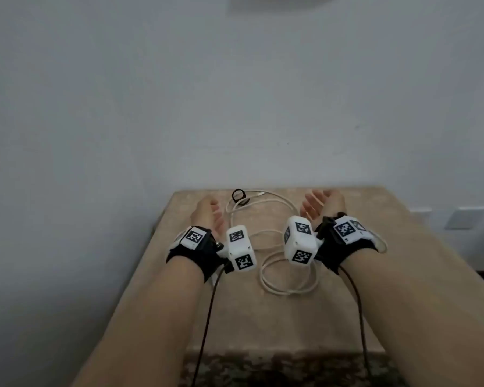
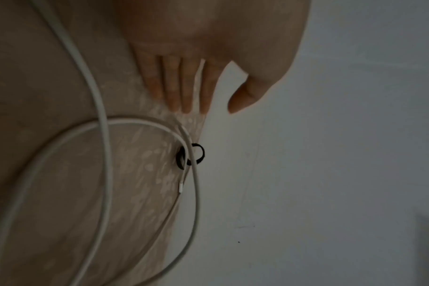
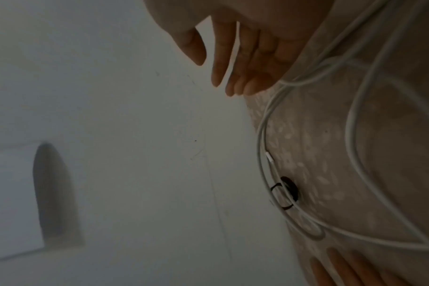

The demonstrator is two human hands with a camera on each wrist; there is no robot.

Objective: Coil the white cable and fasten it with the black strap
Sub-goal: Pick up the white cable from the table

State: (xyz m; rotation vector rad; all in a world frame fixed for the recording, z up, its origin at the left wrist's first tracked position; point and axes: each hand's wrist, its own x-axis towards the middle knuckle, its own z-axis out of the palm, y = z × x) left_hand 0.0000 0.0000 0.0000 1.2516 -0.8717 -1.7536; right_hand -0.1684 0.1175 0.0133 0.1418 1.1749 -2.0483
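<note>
A white cable lies in loose loops across the beige table, between my two hands. Its loops show in the left wrist view as the cable and in the right wrist view as the cable. The black strap sits on the cable near the table's far edge; the strap is a small dark ring, also the strap. My left hand stands on edge left of the cable, fingers straight, empty. My right hand hovers at the right, fingers straight, empty.
A plain grey wall rises right behind the table's far edge. Black wires run from my wrist units back along both forearms. A white outlet plate is on the wall at the right.
</note>
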